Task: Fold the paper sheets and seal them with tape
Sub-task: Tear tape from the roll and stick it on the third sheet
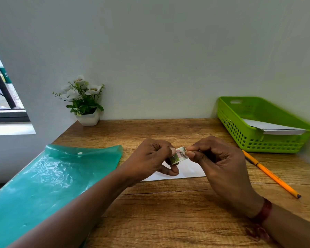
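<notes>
A small roll of clear tape (pixel 179 156) with a green and white label hangs above the middle of the wooden desk (pixel 168 212). My left hand (pixel 150 158) grips the roll with curled fingers. My right hand (pixel 220 161) pinches the tape's free end at the top of the roll between thumb and forefinger. Directly under both hands lies a folded white paper sheet (pixel 188 171), partly hidden by them.
A green plastic basket (pixel 240 133) with folded white paper (pixel 276 128) in it stands at the back right. An orange pencil (pixel 270 173) lies to the right of my hands. A teal plastic folder (pixel 48 179) covers the left side. A potted white flower (pixel 84 102) stands by the wall.
</notes>
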The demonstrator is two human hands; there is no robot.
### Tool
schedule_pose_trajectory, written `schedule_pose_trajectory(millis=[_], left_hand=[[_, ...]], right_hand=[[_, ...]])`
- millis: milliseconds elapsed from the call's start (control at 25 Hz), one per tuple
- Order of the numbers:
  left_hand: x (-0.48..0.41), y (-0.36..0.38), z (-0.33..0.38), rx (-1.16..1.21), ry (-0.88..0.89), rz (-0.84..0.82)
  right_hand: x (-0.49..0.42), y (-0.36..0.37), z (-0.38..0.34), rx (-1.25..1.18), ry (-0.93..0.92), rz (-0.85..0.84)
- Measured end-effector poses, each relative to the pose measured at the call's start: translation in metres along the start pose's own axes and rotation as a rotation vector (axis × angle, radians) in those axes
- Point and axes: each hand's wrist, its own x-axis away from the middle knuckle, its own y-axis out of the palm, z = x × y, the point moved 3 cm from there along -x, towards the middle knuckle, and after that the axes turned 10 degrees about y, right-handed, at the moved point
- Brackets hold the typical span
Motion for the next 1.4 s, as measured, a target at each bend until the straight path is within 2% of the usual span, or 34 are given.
schedule_pose_trajectory(millis=[120, 320, 640, 960, 1400], left_hand=[[0.001, 0.000, -0.001, -0.001, -0.002, -0.011], [0.001, -0.001, -0.003, -0.009, -0.016, -0.025], [0.002, 0.000, -0.003, -0.009, -0.024, -0.054], [-0.001, -0.003, -0.006, 0.005, -0.059, -0.023], [-0.002, -0.003, -0.007, 0.162, -0.087, 0.004]], right_hand=[[-0.001, 0.000, 0.002, -0.031, 0.047, -0.011], [-0.003, 0.002, 0.009, -0.215, 0.226, -0.025], [-0.004, 0.001, 0.010, -0.216, 0.329, -0.081], [-0.004, 0.004, 0.007, -0.152, 0.259, -0.063], [0.002, 0.001, -0.002, -0.077, 0.037, 0.010]])
